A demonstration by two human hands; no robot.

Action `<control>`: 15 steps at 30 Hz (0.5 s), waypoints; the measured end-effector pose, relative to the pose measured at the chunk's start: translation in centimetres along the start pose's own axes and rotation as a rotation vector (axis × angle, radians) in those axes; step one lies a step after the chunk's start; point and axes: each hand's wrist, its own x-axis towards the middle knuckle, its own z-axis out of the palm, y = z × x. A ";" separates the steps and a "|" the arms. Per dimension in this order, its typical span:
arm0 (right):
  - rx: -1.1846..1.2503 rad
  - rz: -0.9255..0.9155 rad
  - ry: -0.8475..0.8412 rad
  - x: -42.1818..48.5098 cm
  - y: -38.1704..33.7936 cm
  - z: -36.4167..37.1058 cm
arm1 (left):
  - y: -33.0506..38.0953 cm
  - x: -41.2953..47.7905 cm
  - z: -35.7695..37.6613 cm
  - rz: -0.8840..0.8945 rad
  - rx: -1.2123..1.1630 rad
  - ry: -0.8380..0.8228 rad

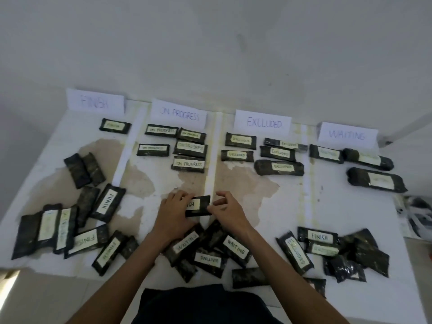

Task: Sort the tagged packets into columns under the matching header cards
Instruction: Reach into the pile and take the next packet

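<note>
Head view, K here: both hands on the FINISH packet [198, 205], near-centre of the table [339, 206], right beside the white divider strip [212, 160] between the ON PROGRESS and EXCLUDED columns. Left hand [174, 211] has fingers curled over its left end, hiding half the tag. Right hand [228, 210] pinches the right end.

M: Lifted or flat?

K: Can't tell. Long axis runs left-right, right end tipped slightly far. Tag reads upright from the near side.

M: Risks?

K: FINISH header card [95, 102] is far left, well apart. Put down where it is now, the packet lands in the wrong column. The route there looks to cross the loose packets [109, 202] at near left, so a low carry could knock them. Forearms hang over the WAITING heap [205, 251] by the near edge, and a sweep might push some off.
</note>
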 end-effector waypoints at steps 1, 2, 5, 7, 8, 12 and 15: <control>-0.041 -0.014 -0.024 0.1 -0.5 0.7 | -1.2 -0.3 -0.5 -0.017 0.001 -0.001; -0.081 -0.032 -0.048 0.3 -1.0 1.5 | -2.4 -0.6 -1.0 -0.030 0.001 -0.004; -0.169 -0.073 -0.094 0.8 -2.5 4.1 | -6.1 -1.3 -2.4 -0.040 0.026 0.012; -0.224 -0.096 -0.116 1.2 -3.5 5.9 | -8.7 -1.4 -3.5 -0.043 0.033 0.018; -0.254 -0.109 -0.119 1.5 -4.1 6.9 | -9.9 -1.4 -4.1 -0.044 0.031 0.021; -0.297 -0.139 -0.122 2.4 -6.3 11.1 | -14.6 -1.3 -6.5 -0.061 0.019 0.048; -0.346 -0.172 -0.134 3.2 -8.0 14.3 | -17.8 -1.2 -8.5 -0.087 0.011 0.074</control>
